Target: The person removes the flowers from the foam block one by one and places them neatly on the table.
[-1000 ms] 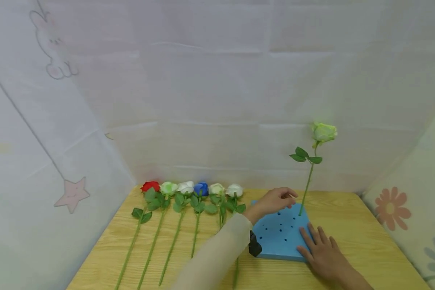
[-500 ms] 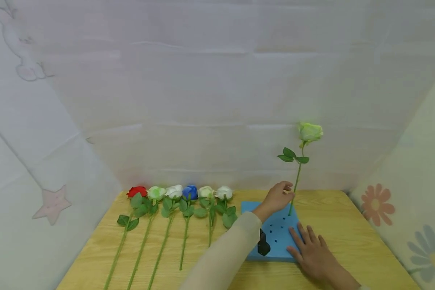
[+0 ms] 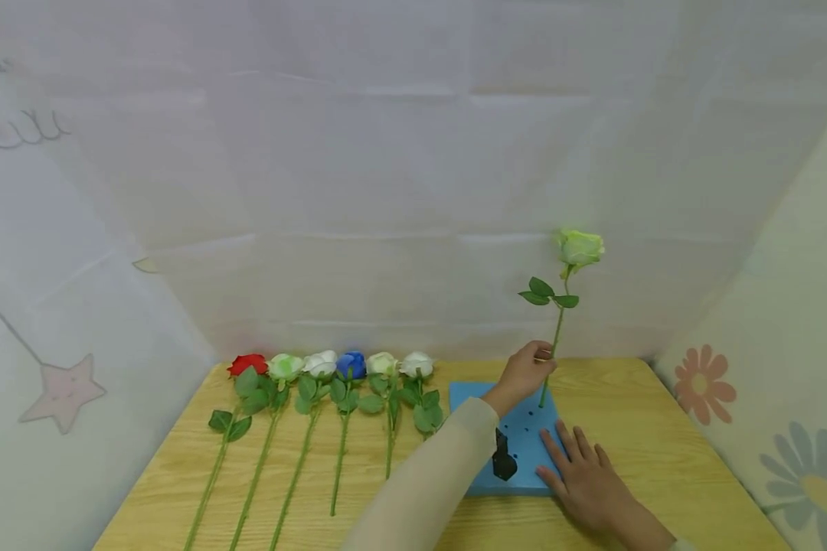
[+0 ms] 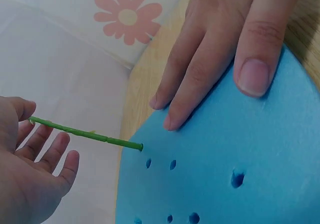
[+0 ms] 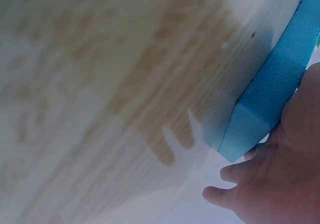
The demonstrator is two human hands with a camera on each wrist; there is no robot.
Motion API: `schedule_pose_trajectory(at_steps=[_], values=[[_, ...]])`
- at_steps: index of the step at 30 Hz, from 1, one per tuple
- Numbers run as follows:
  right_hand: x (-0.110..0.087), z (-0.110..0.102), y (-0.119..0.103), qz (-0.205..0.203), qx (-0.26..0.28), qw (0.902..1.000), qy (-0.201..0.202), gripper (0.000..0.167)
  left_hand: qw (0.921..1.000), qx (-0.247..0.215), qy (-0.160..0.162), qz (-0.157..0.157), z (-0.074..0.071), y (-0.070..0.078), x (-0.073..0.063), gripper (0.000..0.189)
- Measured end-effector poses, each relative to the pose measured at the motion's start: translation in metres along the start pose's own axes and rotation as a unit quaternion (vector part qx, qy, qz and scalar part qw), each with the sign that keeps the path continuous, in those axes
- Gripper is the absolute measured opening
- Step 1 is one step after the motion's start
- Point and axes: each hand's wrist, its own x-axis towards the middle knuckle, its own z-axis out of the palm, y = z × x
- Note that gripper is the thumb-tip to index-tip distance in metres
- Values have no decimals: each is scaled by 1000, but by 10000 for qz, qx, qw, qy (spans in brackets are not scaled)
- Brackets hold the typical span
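A pale green artificial rose [image 3: 580,249] stands upright, its stem [image 4: 90,135] set in a hole near the far right corner of a blue foam block [image 3: 478,394]. My left hand [image 3: 526,373] pinches that stem partway up between thumb and forefinger, the other fingers spread loosely. My right hand [image 3: 588,482] lies with straight, spread fingers over the block's right edge. In the left wrist view several bare holes [image 4: 237,179] dot the foam. The right wrist view shows the foam's side [image 5: 280,74] beside the right hand [image 5: 280,169].
Left of the block, a row of roses lies on the wooden table [image 3: 661,428]: a red rose [image 3: 248,365], a blue rose [image 3: 351,365], and several white or pale green ones, including a white rose [image 3: 417,364]. The left sleeve [image 3: 430,474] crosses the block's near left part. A pale curtain [image 3: 386,191] hangs behind.
My left hand has reached right and closed thumb and forefinger on the rose stem. The head view has turned slightly right. My right hand stays on the block.
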Motion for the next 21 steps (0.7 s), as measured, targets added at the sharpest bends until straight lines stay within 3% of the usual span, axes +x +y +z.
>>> schedule_pose_trajectory(at_steps=[11,21], values=[[0,-4,-4,15,95,9999,-121,69,10000,-4,-26,66,5,4,-3,19],[0,-9,-4,36,210,9994,-283,70,9977,-144,-36,657,-1,14,-3,18]])
